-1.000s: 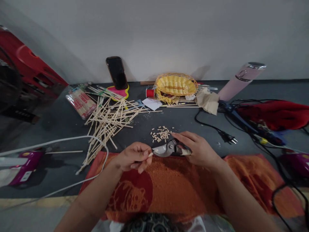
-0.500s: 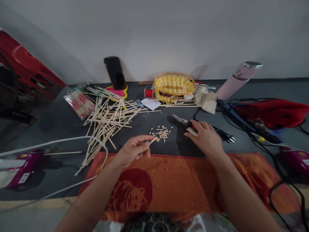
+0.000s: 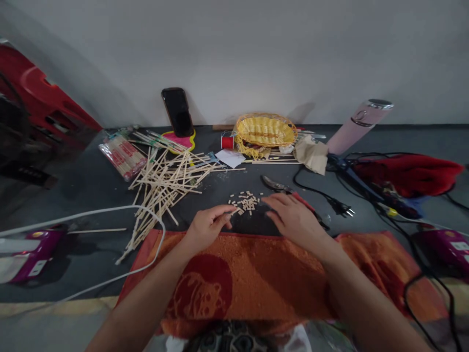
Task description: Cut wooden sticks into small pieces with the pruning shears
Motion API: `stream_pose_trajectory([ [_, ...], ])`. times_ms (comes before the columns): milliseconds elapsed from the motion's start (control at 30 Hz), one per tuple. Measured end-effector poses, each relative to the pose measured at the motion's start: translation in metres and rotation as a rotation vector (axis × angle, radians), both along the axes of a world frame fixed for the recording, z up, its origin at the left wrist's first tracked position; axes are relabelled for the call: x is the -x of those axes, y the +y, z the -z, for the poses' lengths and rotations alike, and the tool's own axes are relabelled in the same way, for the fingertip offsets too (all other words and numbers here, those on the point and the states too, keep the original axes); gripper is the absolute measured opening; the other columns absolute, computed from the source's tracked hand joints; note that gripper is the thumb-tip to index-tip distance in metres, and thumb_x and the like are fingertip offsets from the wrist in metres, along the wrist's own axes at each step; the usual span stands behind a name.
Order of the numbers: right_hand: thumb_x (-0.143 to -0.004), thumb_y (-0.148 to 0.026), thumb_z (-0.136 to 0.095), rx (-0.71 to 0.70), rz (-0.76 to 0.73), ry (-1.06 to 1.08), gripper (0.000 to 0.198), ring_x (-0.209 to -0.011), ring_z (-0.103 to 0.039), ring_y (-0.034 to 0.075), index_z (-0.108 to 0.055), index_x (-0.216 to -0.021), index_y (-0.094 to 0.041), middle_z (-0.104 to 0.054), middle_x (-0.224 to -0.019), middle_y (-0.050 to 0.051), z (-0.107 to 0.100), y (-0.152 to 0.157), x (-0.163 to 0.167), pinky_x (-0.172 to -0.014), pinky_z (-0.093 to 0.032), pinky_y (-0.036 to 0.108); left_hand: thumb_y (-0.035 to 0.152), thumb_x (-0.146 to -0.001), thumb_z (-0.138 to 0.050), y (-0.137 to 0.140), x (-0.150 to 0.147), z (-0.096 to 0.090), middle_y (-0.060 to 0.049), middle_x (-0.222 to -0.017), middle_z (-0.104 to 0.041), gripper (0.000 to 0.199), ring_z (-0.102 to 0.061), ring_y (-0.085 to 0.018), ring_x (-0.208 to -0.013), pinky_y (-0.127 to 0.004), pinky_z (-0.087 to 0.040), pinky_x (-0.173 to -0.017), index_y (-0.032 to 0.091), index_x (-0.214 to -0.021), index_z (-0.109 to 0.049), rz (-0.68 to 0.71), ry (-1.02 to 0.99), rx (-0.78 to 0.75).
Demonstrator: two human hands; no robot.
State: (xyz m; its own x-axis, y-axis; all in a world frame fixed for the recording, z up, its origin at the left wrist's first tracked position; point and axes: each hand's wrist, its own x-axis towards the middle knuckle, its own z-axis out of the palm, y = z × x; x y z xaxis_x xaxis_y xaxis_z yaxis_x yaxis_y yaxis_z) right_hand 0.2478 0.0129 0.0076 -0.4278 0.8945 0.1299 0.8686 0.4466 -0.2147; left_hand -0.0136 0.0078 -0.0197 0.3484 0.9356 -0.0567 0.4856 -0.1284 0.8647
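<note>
My left hand [image 3: 210,224] is closed in a pinch on a short piece of wooden stick [image 3: 233,211], its tip pointing at a pile of small cut stick pieces [image 3: 248,201] on the dark tabletop. To the right of that pile hovers my right hand [image 3: 293,215], fingers stretched forward and thumb apart, with nothing seen in it. Pruning shears [image 3: 274,184] with red handles lie just beyond and beside the right hand, which partly covers them. Many long wooden sticks [image 3: 164,181] are heaped loosely on the left.
An orange towel [image 3: 271,278] lies along the front edge. Behind are a yellow basket [image 3: 266,131], red thread spool [image 3: 227,142], leaning phone [image 3: 178,112] and packaged sticks [image 3: 122,156]. Right: a pink flask [image 3: 361,126], black plug [image 3: 340,208] and red cloth [image 3: 410,171]. A white cable [image 3: 110,209] crosses at left.
My right hand has let go of the pruning shears and moved left toward the cut pieces. The shears now rest on the table. My left hand keeps its pinch, almost unmoved.
</note>
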Motion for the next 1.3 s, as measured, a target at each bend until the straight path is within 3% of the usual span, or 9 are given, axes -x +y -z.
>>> stream_pose_trajectory([
  [100, -0.093, -0.019, -0.045, 0.119, -0.062, 0.057, 0.026, -0.096, -0.061, 0.019, -0.06, -0.114, -0.022, -0.064, -0.107, 0.006, -0.002, 0.001, 0.017, -0.084, -0.047, 0.031, 0.033, -0.093, -0.045, 0.0, 0.002, 0.001, -0.002, -0.085, -0.073, 0.032, -0.058, -0.01, -0.058, -0.02, -0.044, -0.057, 0.022, -0.117, -0.064, -0.038, -0.016, -0.036],
  [233, -0.093, -0.017, -0.043, 0.061, 0.038, 0.2, 0.022, -0.092, -0.062, 0.018, -0.062, -0.104, -0.021, -0.064, -0.103, 0.006, 0.016, 0.009, 0.023, -0.08, -0.048, 0.029, 0.032, -0.094, -0.045, 0.0, 0.001, -0.003, -0.005, -0.092, -0.074, 0.031, -0.066, -0.014, -0.071, -0.024, -0.05, -0.067, 0.022, -0.116, -0.064, -0.035, 0.002, -0.066],
  [467, -0.092, -0.02, -0.047, 0.067, -0.093, 0.283, 0.024, -0.099, -0.06, 0.019, -0.062, -0.111, -0.025, -0.062, -0.107, 0.006, 0.042, 0.016, 0.018, -0.086, -0.048, 0.032, 0.022, -0.092, -0.047, -0.001, -0.004, 0.004, -0.005, -0.108, -0.072, 0.029, -0.069, -0.017, -0.091, -0.028, -0.052, -0.081, 0.024, -0.115, -0.065, 0.017, 0.081, -0.204],
  [867, -0.093, -0.021, -0.046, 0.055, -0.061, 0.252, 0.019, -0.095, -0.059, 0.018, -0.063, -0.099, -0.022, -0.061, -0.103, 0.006, 0.043, 0.014, 0.021, -0.086, -0.047, 0.031, 0.017, -0.09, -0.047, -0.005, -0.004, 0.016, -0.004, -0.11, -0.071, 0.033, -0.068, -0.016, -0.094, -0.028, -0.052, -0.085, 0.025, -0.118, -0.063, 0.041, 0.172, -0.342],
  [1133, -0.093, -0.02, -0.045, 0.051, -0.093, 0.375, 0.023, -0.096, -0.06, 0.017, -0.065, -0.104, -0.025, -0.062, -0.102, 0.005, 0.04, 0.012, 0.019, -0.084, -0.049, 0.03, 0.016, -0.091, -0.046, -0.006, -0.004, 0.011, -0.004, -0.106, -0.072, 0.034, -0.068, -0.016, -0.09, -0.027, -0.053, -0.081, 0.026, -0.119, -0.063, 0.046, 0.223, -0.359],
  [1300, -0.093, -0.022, -0.047, 0.038, -0.064, 0.301, 0.023, -0.097, -0.061, 0.017, -0.065, -0.107, -0.026, -0.063, -0.105, 0.005, 0.042, 0.012, 0.021, -0.085, -0.049, 0.03, 0.018, -0.091, -0.046, -0.006, -0.005, 0.008, -0.004, -0.104, -0.072, 0.033, -0.068, -0.016, -0.09, -0.026, -0.052, -0.08, 0.026, -0.118, -0.063, 0.042, 0.248, -0.355],
])
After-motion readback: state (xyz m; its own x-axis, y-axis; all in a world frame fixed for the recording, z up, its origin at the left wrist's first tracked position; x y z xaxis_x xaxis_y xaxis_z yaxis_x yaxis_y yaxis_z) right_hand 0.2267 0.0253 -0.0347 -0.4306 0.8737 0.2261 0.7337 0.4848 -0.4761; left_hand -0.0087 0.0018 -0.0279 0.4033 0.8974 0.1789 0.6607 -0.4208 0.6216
